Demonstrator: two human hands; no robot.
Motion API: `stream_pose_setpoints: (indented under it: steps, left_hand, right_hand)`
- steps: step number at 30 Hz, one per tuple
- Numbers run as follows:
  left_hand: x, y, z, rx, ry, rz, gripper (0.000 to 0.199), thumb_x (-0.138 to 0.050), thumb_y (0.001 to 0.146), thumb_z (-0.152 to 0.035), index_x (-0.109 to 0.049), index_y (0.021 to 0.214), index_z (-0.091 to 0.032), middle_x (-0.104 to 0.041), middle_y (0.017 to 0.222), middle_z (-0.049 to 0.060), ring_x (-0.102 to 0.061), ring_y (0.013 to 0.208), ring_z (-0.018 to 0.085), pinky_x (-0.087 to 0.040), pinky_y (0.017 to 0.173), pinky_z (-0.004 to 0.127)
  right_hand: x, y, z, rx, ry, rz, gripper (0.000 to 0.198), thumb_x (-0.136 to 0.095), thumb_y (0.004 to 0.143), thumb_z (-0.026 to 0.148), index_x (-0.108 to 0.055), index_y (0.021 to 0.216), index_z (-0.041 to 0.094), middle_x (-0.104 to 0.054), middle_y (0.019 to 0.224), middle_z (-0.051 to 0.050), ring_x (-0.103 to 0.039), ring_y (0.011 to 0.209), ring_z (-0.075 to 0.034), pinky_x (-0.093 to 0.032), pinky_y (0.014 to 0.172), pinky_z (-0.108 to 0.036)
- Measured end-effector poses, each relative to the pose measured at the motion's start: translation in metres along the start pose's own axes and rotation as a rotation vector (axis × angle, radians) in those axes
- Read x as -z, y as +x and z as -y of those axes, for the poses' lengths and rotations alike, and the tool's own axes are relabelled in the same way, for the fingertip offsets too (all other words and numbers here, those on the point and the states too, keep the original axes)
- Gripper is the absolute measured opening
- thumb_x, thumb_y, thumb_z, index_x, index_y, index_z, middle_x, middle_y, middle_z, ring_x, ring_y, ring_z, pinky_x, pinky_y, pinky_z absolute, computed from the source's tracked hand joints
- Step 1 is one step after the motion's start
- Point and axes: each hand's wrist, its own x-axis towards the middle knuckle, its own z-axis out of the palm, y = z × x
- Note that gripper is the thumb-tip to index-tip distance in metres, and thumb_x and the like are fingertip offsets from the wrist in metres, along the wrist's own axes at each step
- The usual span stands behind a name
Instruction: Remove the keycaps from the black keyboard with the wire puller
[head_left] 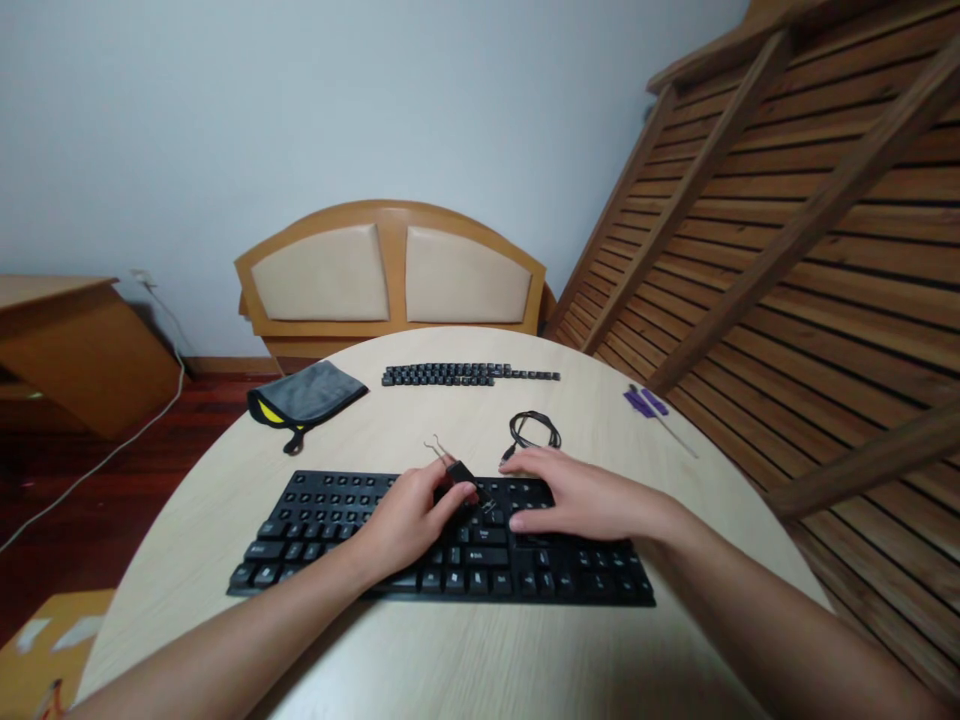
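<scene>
While the left hand (409,510) pinches the wire puller (460,474) between thumb and fingers, the right hand (574,492) lies over the right part of the keyboard (484,557), its thumb spread from its fingers (whether they press, I cannot tell). The keyboard rests on the table (390,430), before rows of keycaps (435,371).

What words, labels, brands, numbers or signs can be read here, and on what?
No text reads clearly.
Long black plastic keyboard: pale key legends, too small and blurred to read.
Small black plastic keycaps in rows: any markings too small to read.
</scene>
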Motion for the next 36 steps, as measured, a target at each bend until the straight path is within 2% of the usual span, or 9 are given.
stream_pose_setpoints:
  steps: [3, 6, 11, 14, 19, 23, 28, 36]
  left_hand:
    - [0.0, 0.0, 0.0, 0.002, 0.017, 0.007, 0.025, -0.045, 0.098, -0.033, -0.063, 0.088, -0.018, -0.069, 0.087, 0.004, -0.064, 0.083, 0.019, -0.046, 0.078, 0.031]
    - [0.001, -0.002, -0.001, 0.001, 0.065, 0.021, 0.025, -0.044, 0.098, -0.033, -0.061, 0.088, -0.018, -0.068, 0.085, 0.004, -0.064, 0.08, 0.019, -0.046, 0.075, 0.031]
    - [0.001, -0.006, -0.006, 0.012, 0.228, -0.01, 0.022, -0.043, 0.097, -0.032, -0.055, 0.085, -0.018, -0.067, 0.078, 0.005, -0.062, 0.071, 0.019, -0.045, 0.065, 0.03]
    - [0.001, -0.009, -0.009, -0.046, 0.339, -0.014, 0.021, -0.042, 0.096, -0.031, -0.053, 0.083, -0.019, -0.064, 0.073, 0.004, -0.059, 0.064, 0.018, -0.041, 0.06, 0.029]
    - [0.003, -0.011, -0.011, -0.089, 0.391, -0.003, 0.024, -0.044, 0.096, -0.033, -0.052, 0.078, -0.019, -0.063, 0.067, 0.002, -0.055, 0.055, 0.014, -0.036, 0.053, 0.026]
    - [0.003, -0.011, -0.009, -0.029, 0.371, -0.022, 0.027, -0.047, 0.095, -0.034, -0.055, 0.074, -0.019, -0.066, 0.066, 0.002, -0.059, 0.056, 0.015, -0.039, 0.054, 0.025]
    - [0.001, -0.01, -0.009, 0.064, 0.27, -0.053, 0.017, -0.056, 0.09, -0.035, -0.061, 0.089, -0.019, -0.072, 0.071, 0.002, -0.06, 0.052, 0.014, -0.04, 0.051, 0.024]
    - [0.002, -0.007, -0.006, 0.101, -0.017, 0.005, 0.021, -0.061, 0.089, -0.037, -0.059, 0.1, -0.019, -0.073, 0.07, -0.001, -0.06, 0.055, 0.013, -0.042, 0.054, 0.023]
  right_hand:
    - [-0.014, -0.017, 0.0, 0.031, 0.031, 0.017, 0.072, -0.074, 0.072, 0.054, -0.054, 0.134, 0.025, -0.053, 0.137, -0.011, -0.048, 0.127, -0.03, -0.04, 0.105, -0.047]
    - [-0.027, -0.02, -0.001, -0.003, 0.025, -0.021, 0.072, -0.074, 0.072, 0.054, -0.052, 0.135, 0.026, -0.047, 0.144, -0.011, -0.04, 0.133, -0.033, -0.033, 0.109, -0.053]
    - [-0.042, -0.018, 0.005, -0.002, 0.034, -0.111, 0.061, -0.071, 0.077, 0.052, -0.055, 0.131, 0.027, -0.05, 0.141, -0.011, -0.042, 0.131, -0.031, -0.034, 0.108, -0.052]
    - [-0.049, -0.017, 0.011, -0.005, 0.018, -0.168, 0.052, -0.068, 0.081, 0.047, -0.056, 0.128, 0.028, -0.052, 0.139, -0.009, -0.044, 0.13, -0.03, -0.035, 0.107, -0.051]
    - [-0.058, -0.015, 0.02, 0.074, -0.019, -0.23, 0.035, -0.067, 0.084, 0.037, -0.064, 0.118, 0.027, -0.057, 0.133, -0.008, -0.047, 0.126, -0.027, -0.037, 0.106, -0.047]
    - [-0.061, -0.013, 0.021, 0.13, -0.008, -0.271, 0.03, -0.065, 0.086, 0.035, -0.066, 0.115, 0.026, -0.061, 0.127, -0.008, -0.05, 0.123, -0.026, -0.041, 0.104, -0.046]
    - [-0.062, -0.012, 0.021, 0.151, 0.006, -0.284, 0.03, -0.064, 0.086, 0.034, -0.065, 0.115, 0.026, -0.063, 0.121, -0.008, -0.053, 0.12, -0.025, -0.042, 0.103, -0.046]
    - [-0.061, -0.012, 0.021, 0.151, 0.014, -0.27, 0.028, -0.065, 0.087, 0.034, -0.065, 0.112, 0.024, -0.065, 0.116, -0.008, -0.053, 0.118, -0.026, -0.043, 0.1, -0.046]
